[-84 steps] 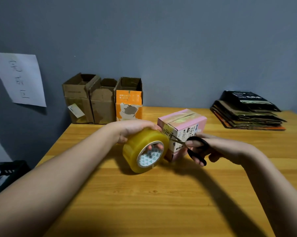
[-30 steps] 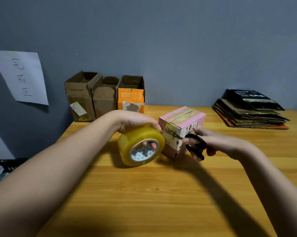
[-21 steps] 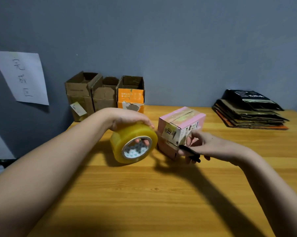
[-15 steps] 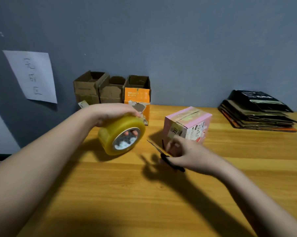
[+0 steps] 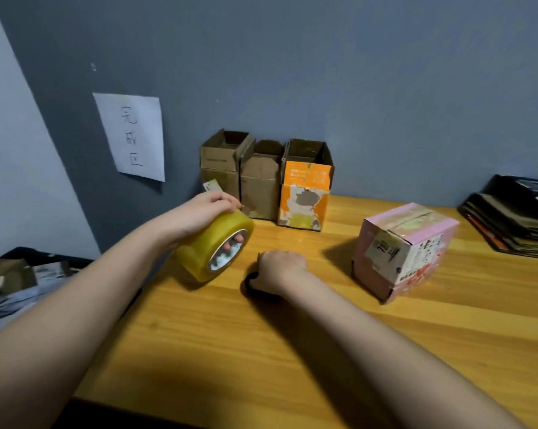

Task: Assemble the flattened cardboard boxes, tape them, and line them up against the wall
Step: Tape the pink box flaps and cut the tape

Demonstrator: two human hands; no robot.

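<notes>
Gripping one tape roll (image 5: 209,246), the left hand (image 5: 199,212) sits at ten o'clock; the right hand (image 5: 278,267) curls over black scissors (image 5: 249,281) — one pink box (image 5: 407,252) at two, three open boxes (image 5: 264,181) at twelve against the wall (image 5: 354,88).

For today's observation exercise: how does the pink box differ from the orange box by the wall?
The pink box has its top flaps closed and taped; the orange box stands with its top open. The pink box sits alone out on the table, turned at an angle; the orange box stands at the wall, beside two brown boxes. The orange box's front is torn; the pink one's looks intact. Both are small assembled cardboard boxes.
</notes>
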